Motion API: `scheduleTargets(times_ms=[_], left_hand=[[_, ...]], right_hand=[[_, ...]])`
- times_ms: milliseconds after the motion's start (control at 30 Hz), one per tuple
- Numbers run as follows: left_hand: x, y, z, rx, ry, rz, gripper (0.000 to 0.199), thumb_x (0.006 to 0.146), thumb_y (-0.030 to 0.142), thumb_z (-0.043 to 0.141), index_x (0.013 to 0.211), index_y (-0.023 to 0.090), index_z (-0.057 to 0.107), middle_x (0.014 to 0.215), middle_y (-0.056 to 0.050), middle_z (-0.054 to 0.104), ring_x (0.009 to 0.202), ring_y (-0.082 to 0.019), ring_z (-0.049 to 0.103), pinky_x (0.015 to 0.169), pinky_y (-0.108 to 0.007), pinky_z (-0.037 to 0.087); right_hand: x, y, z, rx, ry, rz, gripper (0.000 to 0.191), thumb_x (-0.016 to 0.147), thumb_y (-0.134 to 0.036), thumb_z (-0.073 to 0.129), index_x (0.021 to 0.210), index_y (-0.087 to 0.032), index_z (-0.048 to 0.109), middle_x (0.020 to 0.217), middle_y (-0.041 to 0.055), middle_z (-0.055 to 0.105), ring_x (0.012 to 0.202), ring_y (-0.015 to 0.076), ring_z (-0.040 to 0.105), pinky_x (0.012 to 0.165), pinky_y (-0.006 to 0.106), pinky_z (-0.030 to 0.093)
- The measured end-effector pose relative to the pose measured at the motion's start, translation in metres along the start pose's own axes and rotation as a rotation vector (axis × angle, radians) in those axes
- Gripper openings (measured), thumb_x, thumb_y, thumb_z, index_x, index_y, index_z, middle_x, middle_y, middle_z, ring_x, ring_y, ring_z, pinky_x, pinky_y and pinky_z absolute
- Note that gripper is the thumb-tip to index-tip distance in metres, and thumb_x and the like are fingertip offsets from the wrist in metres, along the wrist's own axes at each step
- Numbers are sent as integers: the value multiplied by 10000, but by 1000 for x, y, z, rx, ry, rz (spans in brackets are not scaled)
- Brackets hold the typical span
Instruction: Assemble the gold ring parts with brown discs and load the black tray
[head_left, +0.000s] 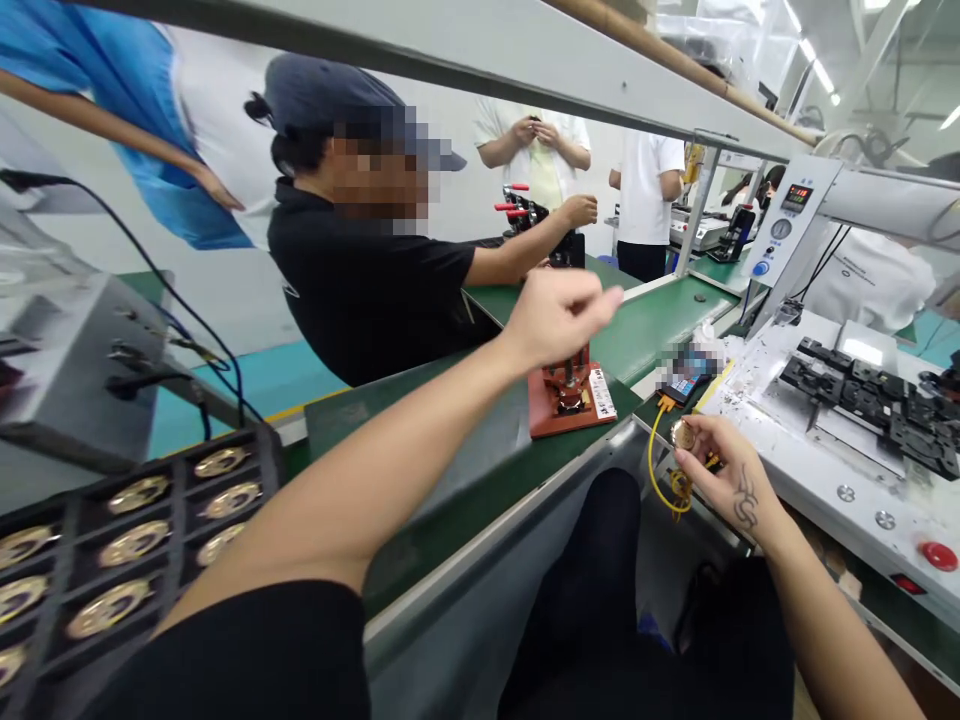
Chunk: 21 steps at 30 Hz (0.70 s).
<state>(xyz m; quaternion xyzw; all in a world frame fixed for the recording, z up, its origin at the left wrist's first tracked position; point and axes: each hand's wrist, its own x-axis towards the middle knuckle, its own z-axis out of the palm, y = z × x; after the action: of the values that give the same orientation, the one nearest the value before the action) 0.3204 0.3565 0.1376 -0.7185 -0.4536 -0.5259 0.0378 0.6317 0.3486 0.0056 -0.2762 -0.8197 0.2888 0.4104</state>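
Observation:
My left hand [561, 318] is stretched out above a small red hand press [568, 385] on the green bench. Its fingers are curled with the thumb out, somewhat blurred; whatever they may grip is hidden behind the hand. At the base of the press sits a small round part [571, 402], too small to make out well. My right hand [724, 470], held over the bench's front edge, pinches a round gold watch case [682, 434] between thumb and fingers. At the lower left, a dark compartment tray [176, 500] holds several gold watch cases [135, 543].
A phone [686, 375] with a yellow cable [654, 470] lies right of the press. Farther right stands a white machine [817, 440] with black fixtures and a red button. A co-worker in a cap [375, 240] works across the bench. A metal beam [480, 60] runs overhead.

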Motion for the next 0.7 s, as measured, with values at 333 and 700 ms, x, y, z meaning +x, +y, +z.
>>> scheduleTargets(times_ms=[333,700], left_hand=[[8,-74,-59,137,171,-422,171,1027,331,662,1070,168,688,1065,-103,761,1011,-237,708,967,-359,541],[-132,-100,31,17,-523,-764,264,744,332,793,949,166,796,667,-1,682,612,-173,607,584,-253,401]], right_hand=[[65,58,57,-21,-126,-6,341,985,-402,704,1249,-189,672,993,47,651,794,180,605,718,329,520],[131,95,130,-25,-270,-32,278,888,-347,732,1110,-183,700,960,36,637,740,160,575,771,326,529]])
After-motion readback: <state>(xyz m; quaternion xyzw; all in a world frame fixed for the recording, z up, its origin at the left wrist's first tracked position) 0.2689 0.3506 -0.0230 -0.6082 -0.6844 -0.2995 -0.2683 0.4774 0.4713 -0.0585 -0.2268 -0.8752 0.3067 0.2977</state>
